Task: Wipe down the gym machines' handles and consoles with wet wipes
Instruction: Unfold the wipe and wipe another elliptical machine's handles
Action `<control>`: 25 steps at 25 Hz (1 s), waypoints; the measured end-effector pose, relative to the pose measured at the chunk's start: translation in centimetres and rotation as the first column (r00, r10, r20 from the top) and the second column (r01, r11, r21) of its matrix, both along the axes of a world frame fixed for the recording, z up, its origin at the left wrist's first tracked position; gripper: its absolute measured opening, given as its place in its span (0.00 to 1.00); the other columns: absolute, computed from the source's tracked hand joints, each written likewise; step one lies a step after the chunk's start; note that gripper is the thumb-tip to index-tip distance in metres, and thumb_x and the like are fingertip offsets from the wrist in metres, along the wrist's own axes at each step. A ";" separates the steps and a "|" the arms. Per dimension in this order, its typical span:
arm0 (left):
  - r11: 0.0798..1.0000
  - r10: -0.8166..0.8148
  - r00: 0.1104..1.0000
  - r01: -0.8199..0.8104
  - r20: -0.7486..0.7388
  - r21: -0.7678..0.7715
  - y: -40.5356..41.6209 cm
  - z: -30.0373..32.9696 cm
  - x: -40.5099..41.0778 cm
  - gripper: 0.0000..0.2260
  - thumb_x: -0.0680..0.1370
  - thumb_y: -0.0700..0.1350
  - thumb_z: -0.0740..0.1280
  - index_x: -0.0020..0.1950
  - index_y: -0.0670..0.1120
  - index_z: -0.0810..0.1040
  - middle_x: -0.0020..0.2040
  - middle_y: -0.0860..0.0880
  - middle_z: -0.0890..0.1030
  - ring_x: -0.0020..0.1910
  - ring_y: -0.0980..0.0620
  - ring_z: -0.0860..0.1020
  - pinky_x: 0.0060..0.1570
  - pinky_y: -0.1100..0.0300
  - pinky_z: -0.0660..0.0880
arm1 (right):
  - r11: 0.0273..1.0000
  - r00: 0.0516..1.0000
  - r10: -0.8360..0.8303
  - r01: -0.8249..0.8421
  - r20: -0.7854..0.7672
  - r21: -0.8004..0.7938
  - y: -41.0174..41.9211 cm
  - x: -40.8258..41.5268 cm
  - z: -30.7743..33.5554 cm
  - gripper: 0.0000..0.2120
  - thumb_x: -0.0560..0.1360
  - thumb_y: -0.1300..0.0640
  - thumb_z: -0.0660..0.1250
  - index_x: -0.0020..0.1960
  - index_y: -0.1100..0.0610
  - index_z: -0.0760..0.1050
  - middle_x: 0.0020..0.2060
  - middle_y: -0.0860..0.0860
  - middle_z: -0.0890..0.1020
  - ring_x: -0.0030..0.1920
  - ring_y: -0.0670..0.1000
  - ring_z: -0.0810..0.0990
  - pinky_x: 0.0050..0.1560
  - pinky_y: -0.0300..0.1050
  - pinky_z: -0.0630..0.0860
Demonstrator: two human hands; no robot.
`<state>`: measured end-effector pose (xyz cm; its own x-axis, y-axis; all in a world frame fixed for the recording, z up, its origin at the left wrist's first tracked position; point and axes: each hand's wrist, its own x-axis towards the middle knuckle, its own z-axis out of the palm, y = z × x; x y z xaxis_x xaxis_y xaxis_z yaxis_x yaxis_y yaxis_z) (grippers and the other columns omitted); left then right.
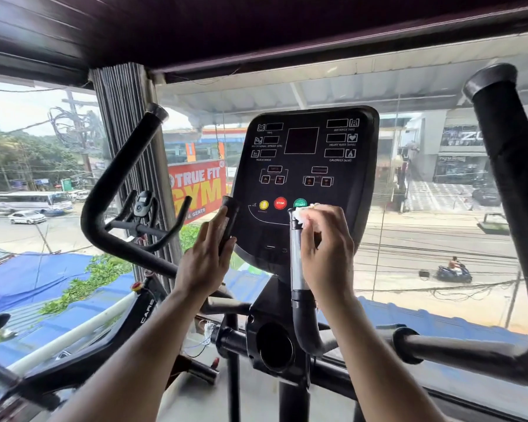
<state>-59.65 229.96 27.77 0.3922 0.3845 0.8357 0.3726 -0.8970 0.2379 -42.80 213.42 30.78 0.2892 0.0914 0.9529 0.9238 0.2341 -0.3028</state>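
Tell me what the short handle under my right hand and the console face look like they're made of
Short handle: bright, reflective silver sleeve, probably polished metal, above a matte black bend that looks like rubber or plastic. Console: smooth dark panel with printed white labels and a faint sheen, likely plastic. The wipe in the right hand looks like soft crumpled white cloth or paper.

Both forearms reach forward; left hand (206, 257) flat-fingered, right hand (325, 251) curled.
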 end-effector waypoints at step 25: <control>0.996 0.077 0.993 -0.074 -0.091 0.042 0.4 0.0 0.0 0.30 0.84 0.61 0.53 0.84 0.52 0.56 0.78 0.44 0.67 0.54 0.34 0.84 0.34 0.40 0.83 | 0.615 0.541 0.379 -0.754 -0.751 -0.233 -2.0 4.6 3.6 0.15 0.82 0.64 0.59 0.46 0.56 0.83 0.39 0.52 0.86 0.45 0.52 0.84 0.51 0.49 0.82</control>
